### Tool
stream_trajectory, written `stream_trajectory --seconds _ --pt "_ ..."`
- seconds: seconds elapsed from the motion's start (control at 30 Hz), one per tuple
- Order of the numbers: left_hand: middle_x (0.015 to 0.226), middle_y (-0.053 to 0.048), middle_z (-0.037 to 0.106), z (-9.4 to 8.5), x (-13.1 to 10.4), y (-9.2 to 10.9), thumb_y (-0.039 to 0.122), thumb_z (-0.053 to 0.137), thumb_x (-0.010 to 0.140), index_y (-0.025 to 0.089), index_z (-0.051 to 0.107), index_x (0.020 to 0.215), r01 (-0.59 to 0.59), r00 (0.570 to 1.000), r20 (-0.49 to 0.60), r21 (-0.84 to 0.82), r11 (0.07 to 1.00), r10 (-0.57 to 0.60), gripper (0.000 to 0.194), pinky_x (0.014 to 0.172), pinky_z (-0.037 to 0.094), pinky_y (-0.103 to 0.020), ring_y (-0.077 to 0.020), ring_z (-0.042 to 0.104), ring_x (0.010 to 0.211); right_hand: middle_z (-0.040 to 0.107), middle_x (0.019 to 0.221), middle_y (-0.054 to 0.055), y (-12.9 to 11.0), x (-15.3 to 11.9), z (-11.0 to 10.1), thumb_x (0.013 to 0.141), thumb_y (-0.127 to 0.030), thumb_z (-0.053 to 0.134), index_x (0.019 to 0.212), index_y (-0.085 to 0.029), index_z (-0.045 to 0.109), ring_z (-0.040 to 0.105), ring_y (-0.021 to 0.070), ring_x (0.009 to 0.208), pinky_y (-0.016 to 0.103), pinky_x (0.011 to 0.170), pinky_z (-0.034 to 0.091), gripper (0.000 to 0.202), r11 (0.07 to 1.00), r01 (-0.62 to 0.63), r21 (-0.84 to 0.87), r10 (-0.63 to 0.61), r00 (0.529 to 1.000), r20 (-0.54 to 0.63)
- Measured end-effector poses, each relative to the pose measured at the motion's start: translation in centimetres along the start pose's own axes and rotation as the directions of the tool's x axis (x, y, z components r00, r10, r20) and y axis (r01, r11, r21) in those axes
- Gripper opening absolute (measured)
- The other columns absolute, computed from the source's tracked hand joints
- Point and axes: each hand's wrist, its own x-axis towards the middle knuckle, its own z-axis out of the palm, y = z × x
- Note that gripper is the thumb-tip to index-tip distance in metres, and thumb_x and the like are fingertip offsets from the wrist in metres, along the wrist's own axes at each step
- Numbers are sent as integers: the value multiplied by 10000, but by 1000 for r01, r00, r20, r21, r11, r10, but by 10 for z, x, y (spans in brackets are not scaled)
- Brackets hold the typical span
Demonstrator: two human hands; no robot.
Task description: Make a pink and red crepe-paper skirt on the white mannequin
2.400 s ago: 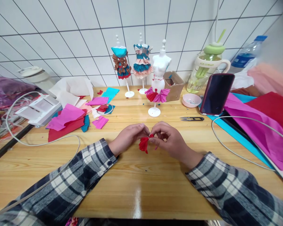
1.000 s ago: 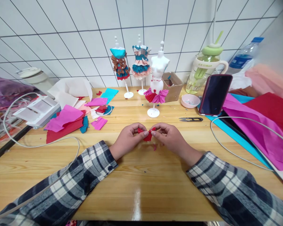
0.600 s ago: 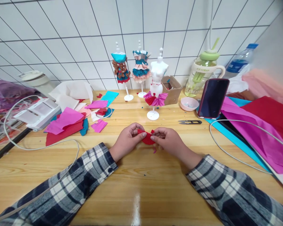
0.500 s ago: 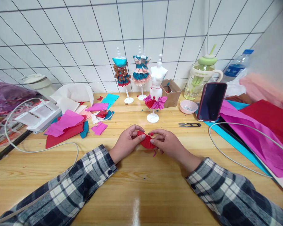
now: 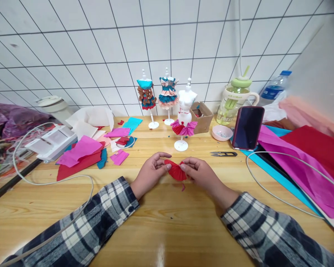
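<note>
Between my hands is a red pleated crepe paper fan (image 5: pixel 176 172), spread in a rounded shape. My left hand (image 5: pixel 153 171) pinches its left edge between thumb and fingers. My right hand (image 5: pixel 199 171) grips the gathered right side, and a thin pink strip (image 5: pixel 183 187) hangs below. Just beyond stands a small white mannequin (image 5: pixel 186 107) with pink and red pleated paper around its hips. Two more mannequins wear paper outfits behind it: a turquoise and brown one (image 5: pixel 146 97) and a teal and peach ruffled one (image 5: pixel 167 94).
Thread snips (image 5: pixel 224 154) lie right of my hands, near a pink bowl (image 5: pixel 222 132), a propped phone (image 5: pixel 247 128) and a cardboard box (image 5: pixel 202 118). Paper sheets (image 5: pixel 300 152) cover the right side. Paper scraps (image 5: pixel 80 154) and a white cable (image 5: pixel 92 185) are at left.
The red paper fan is opened wider and shows more of its pleats. Both hands still hold it. The camera view has tilted up slightly, so everything sits lower.
</note>
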Motion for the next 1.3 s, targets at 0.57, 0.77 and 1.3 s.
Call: stream_trajectory --seconds 0.57,0.77,1.3 --pt "1105 -98 652 -3 1 -1 442 597 847 167 581 1092 -66 998 -13 3 998 66 369 930 453 -355 -213 601 1055 645 1105 79 -7 -6 -2 737 -348 704 861 -198 673 631 184 893 296 692 520 196 977 187 -103 -187 982 12" --pt "1008 -81 684 6 -6 4 364 779 684 158 596 1025 -23 983 185 100 995 4 438 847 504 -342 -216 647 937 652 756 6 -5 -6 -1 767 -322 661 1004 -183 646 577 123 636 248 570 440 275 965 165 -205 -169 986 -4" --pt "1108 -86 661 8 -5 1 322 685 765 180 598 1121 -207 977 61 494 844 204 393 868 478 -340 -226 606 1022 710 804 43 -27 2 -12 702 -408 727 823 -185 702 626 172 728 304 688 499 255 985 175 -11 -173 963 -204"
